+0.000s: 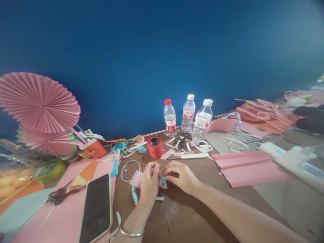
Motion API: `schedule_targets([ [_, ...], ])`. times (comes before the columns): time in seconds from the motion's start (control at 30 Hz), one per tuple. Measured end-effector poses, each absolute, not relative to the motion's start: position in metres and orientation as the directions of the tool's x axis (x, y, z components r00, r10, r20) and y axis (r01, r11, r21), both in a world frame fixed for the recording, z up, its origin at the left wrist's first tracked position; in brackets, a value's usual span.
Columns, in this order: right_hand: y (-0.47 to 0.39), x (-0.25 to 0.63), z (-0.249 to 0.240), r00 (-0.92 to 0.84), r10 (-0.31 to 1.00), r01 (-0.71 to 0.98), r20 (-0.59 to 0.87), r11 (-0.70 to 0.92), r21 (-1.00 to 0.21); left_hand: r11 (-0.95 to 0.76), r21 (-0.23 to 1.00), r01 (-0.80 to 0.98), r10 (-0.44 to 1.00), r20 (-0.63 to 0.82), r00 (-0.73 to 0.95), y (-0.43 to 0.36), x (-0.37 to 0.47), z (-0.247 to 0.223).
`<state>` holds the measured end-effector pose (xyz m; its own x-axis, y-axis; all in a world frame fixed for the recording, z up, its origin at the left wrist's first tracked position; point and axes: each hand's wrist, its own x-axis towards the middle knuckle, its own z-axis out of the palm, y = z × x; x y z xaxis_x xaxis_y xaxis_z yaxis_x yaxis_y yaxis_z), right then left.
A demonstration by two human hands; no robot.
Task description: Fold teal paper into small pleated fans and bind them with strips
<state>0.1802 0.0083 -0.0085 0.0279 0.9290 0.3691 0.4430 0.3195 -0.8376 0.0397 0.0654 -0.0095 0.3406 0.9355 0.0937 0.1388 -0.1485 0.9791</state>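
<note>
Between my two hands is a small light-blue pleated paper fan (163, 182), its folds spreading downward just above the brown table. My right hand (183, 177) pinches it near its gathered top. My left hand (150, 182) is closed right beside the fan, thumb against the fingers; what it grips is hidden. A pink paper piece (136, 179) shows behind my left hand. Close beyond the hands stands a red thread spool (155, 147). A white-handled craft knife (193, 156) lies behind my right hand.
Several plastic bottles (201, 121) stand by the blue wall. On the left are a phone (96, 207), a red paper cup (94, 148) of tools and large pink paper fans (40, 101). Folded pink paper (253, 168) and a power strip (293, 163) lie on the right.
</note>
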Motion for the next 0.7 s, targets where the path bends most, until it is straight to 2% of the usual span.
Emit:
schedule_targets([
  [0.1,0.0079,0.1799,-0.0106,0.071,0.918,0.461,0.389,0.316,-0.829,-0.178,0.979,0.096,0.945,0.143,0.293,0.0655,0.0370,-0.0095],
  [0.17,0.0084,0.1801,-0.0120,0.119,0.909,0.464,0.400,0.305,-0.831,-0.205,0.978,0.047,0.922,0.176,0.345,0.0639,0.0359,-0.0087],
  [0.23,0.0092,0.1806,-0.0129,0.177,0.900,0.461,0.399,0.283,-0.841,-0.315,0.948,0.039,0.856,0.267,0.442,0.0612,0.0360,-0.0076],
  [0.33,0.0102,0.1819,-0.0132,0.230,0.892,0.444,0.390,0.260,-0.858,-0.528,0.842,0.112,0.751,0.401,0.525,0.0587,0.0379,-0.0074],
  [0.7,0.0113,0.1874,-0.0126,0.171,0.897,0.485,0.407,0.283,-0.828,-0.532,0.795,0.292,0.808,0.371,0.458,0.0644,0.0350,-0.0081],
])
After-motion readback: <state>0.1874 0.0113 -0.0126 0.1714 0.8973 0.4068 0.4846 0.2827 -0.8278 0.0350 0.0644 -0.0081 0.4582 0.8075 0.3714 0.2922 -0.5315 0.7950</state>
